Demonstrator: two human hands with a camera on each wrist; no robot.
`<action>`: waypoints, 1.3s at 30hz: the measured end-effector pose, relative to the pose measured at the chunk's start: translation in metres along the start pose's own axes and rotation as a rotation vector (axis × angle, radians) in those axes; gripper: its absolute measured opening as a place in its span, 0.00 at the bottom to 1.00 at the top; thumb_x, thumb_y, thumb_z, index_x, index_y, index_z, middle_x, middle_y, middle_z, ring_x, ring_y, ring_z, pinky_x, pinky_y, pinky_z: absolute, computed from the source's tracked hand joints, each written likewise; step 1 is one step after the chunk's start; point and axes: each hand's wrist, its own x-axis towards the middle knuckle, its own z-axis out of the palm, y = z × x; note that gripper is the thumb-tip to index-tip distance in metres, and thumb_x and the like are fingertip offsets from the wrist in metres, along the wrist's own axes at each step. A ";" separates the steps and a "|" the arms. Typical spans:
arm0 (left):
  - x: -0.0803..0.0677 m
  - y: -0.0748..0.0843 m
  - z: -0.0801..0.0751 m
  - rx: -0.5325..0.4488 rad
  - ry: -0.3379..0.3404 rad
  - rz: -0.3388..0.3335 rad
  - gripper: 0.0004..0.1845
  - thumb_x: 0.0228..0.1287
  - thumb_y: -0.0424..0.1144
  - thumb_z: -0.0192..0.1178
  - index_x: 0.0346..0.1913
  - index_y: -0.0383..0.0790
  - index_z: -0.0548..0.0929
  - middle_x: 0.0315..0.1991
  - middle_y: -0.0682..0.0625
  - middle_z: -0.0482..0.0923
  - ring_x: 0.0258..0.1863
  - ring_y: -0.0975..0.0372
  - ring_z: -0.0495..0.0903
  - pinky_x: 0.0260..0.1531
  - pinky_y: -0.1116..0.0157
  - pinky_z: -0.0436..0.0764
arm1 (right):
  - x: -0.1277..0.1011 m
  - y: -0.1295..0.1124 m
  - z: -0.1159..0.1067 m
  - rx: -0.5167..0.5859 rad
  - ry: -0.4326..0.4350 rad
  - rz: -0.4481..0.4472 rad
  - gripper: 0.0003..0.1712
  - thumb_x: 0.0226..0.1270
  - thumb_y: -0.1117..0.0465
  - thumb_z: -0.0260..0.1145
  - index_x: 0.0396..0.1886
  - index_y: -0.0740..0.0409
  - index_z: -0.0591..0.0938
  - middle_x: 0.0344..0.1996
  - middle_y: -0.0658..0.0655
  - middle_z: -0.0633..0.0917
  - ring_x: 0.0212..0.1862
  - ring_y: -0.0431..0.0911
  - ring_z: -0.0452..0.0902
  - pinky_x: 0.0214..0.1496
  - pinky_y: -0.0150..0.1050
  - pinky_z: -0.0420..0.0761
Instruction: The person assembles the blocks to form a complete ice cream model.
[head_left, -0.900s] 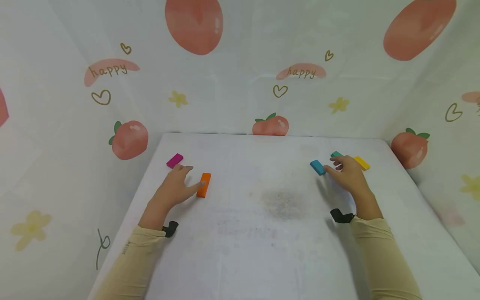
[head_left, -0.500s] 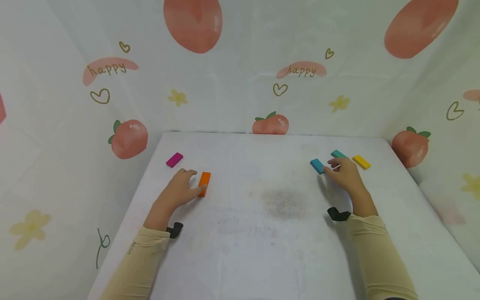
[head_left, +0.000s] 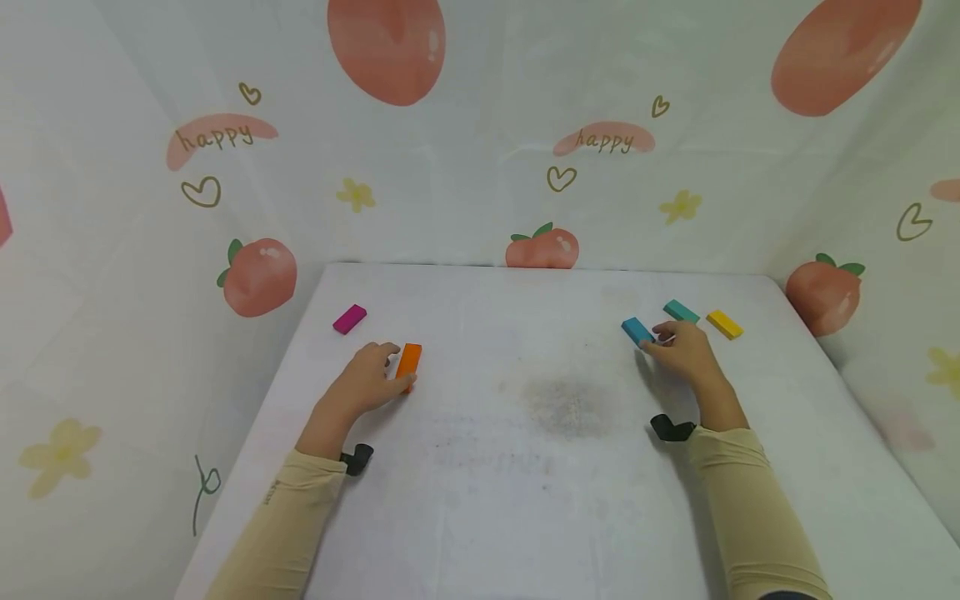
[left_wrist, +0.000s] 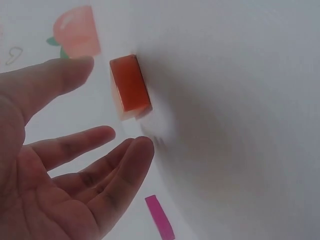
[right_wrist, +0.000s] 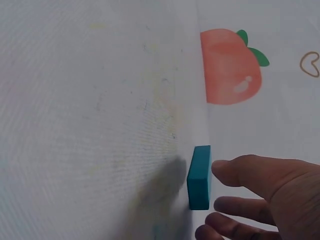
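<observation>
Two hands close on flat rectangular blocks; none is lifted yet.
Left hand [head_left: 367, 385] fingers apart beside the flat orange rectangular block [head_left: 408, 362]; right hand [head_left: 684, 352] fingers apart, touching the flat blue rectangular block [head_left: 637, 332].

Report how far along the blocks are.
Done: nothing looks gathered; all five blocks lie apart on the table. In hand: the left hand reaches round the orange block, the right hand is at the blue block; neither is gripped. Left: the pink, teal and yellow blocks lie untouched.
</observation>
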 end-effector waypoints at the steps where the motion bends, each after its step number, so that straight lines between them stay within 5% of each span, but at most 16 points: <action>1: 0.001 0.000 0.000 -0.002 -0.006 -0.007 0.35 0.73 0.47 0.65 0.72 0.26 0.72 0.60 0.31 0.78 0.60 0.43 0.78 0.64 0.43 0.80 | 0.001 0.000 0.001 0.001 -0.002 0.002 0.34 0.76 0.50 0.67 0.66 0.76 0.77 0.60 0.78 0.81 0.60 0.70 0.79 0.64 0.65 0.81; 17: 0.006 0.004 0.005 0.006 -0.031 -0.029 0.31 0.71 0.45 0.68 0.68 0.27 0.76 0.51 0.35 0.80 0.50 0.47 0.78 0.56 0.46 0.82 | 0.007 0.001 0.008 -0.009 0.009 0.024 0.32 0.74 0.53 0.68 0.65 0.76 0.78 0.56 0.75 0.83 0.57 0.66 0.79 0.62 0.63 0.82; 39: 0.009 0.006 0.009 -0.041 -0.021 -0.046 0.29 0.71 0.41 0.68 0.66 0.26 0.77 0.53 0.35 0.82 0.51 0.47 0.80 0.61 0.46 0.83 | 0.008 -0.002 0.008 0.014 0.022 0.054 0.30 0.75 0.54 0.67 0.64 0.76 0.79 0.57 0.76 0.82 0.58 0.66 0.79 0.66 0.64 0.81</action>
